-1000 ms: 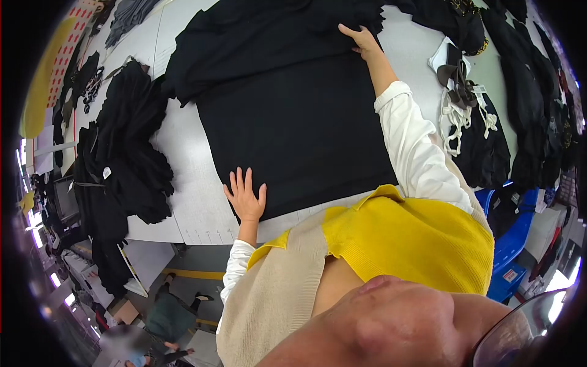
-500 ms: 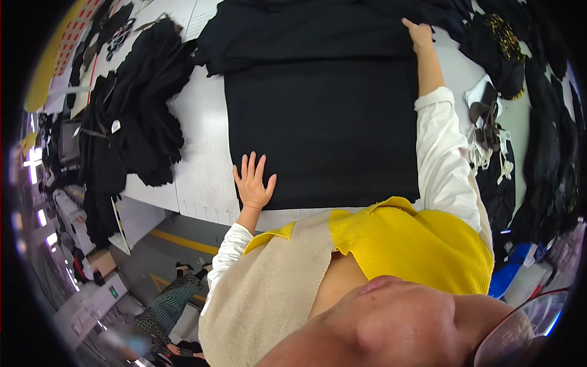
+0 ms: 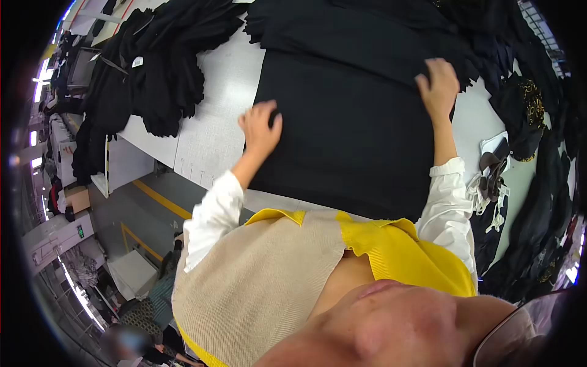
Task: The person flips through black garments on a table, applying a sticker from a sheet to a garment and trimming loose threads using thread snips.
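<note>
On tbl (image 3: 221,98), both hands (image 3: 262,127) (image 3: 438,92) over blk cloth (image 3: 348,137); bkgd box (image 3: 77,199), contents unclear.

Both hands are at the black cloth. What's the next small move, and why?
I'd probably lay the right hand flat and smooth the black cloth outward: a crease runs across it towards that hand, while the left hand, by the opposite edge, seems well placed to steady it.

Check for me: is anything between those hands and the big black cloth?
Nothing visible is. The left hand is at the black cloth's left edge, the right hand over its right part; the dark pile lies off left.
</note>
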Demonstrator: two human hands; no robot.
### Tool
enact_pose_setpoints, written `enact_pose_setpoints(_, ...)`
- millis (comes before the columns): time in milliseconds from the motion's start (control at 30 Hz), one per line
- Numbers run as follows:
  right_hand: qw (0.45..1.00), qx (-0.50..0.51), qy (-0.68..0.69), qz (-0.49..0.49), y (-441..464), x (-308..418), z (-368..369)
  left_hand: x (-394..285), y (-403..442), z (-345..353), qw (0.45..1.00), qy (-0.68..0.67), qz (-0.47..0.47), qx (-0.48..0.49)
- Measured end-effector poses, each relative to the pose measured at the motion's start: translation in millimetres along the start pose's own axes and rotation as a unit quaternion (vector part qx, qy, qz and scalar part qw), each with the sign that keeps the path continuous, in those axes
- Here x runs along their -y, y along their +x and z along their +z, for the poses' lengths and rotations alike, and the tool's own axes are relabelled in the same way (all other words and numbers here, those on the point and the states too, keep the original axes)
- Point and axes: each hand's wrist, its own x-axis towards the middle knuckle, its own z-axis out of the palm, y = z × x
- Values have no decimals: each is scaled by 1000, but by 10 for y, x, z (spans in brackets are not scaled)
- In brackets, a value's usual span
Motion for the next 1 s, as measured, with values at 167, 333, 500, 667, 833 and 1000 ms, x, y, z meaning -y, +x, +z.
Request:
enact_pose_setpoints(167, 991, 128, -3, -38, -364, -485, 435, 276, 1449, 481, 804, -480, -352, -7)
enact_pose_setpoints(333, 970, 238, -13, -53, -269, -573, 390, 300, 2020, 615, 725, -506, -467, 9)
enact_pose_setpoints(500, 973, 226, -7, -57, -339, -747, 443, 375, 1960, 494, 859, -329, -392, 20)
enact_pose_setpoints(667, 957, 257, 127, -47, -193, -707, 345, 429, 1720, 626, 986, 36, -132, -100)
enact_pose_setpoints(833, 959, 115, 196, 168, 617, -1023, 405, -323, 845, -17, 963, 6, 235, 130)
enact_pose_setpoints(1000, 924, 184, 3, 335, 1251, -1322, 1113, -218, 137, 117, 948, 23, 208, 239)
